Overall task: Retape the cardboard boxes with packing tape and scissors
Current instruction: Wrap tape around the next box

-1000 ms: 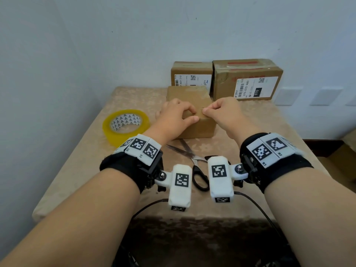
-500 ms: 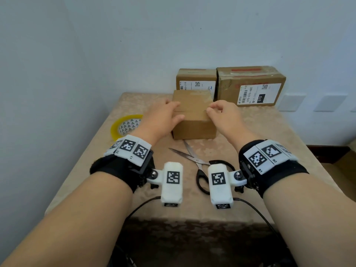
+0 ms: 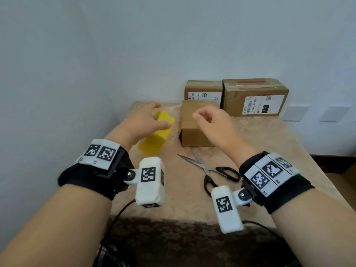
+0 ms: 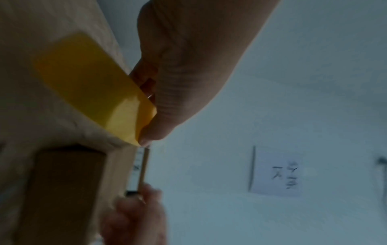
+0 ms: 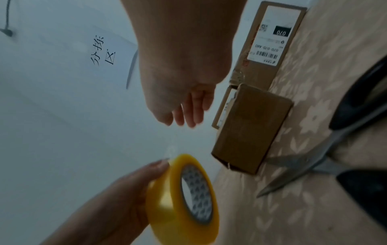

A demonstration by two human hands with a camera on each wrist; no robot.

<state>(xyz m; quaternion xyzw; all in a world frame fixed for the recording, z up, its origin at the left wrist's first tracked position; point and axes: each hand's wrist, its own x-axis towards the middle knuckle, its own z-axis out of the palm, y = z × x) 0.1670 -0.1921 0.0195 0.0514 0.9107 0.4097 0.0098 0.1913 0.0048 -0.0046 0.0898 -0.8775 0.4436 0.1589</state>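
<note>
Yellow and glossy, the round roll of packing tape (image 3: 157,132) sat clamped in the left hand (image 3: 143,120), lifted off the beige patterned worktop (image 3: 269,143) and tipped on edge just to the left of the small plain brown cardboard box (image 3: 194,128). Over that box hung the right hand (image 3: 213,122), its fingers loosely curled and holding nothing, nearer the roll than the black-handled steel scissors (image 3: 210,169) lying with blades apart on the worktop in front of the box. Judging by this, the roll's loose end lay leftward of the free grip, across the gap above the box's left edge.

Yellow tape roll (image 3: 158,132) — lifted, on edge.
</note>
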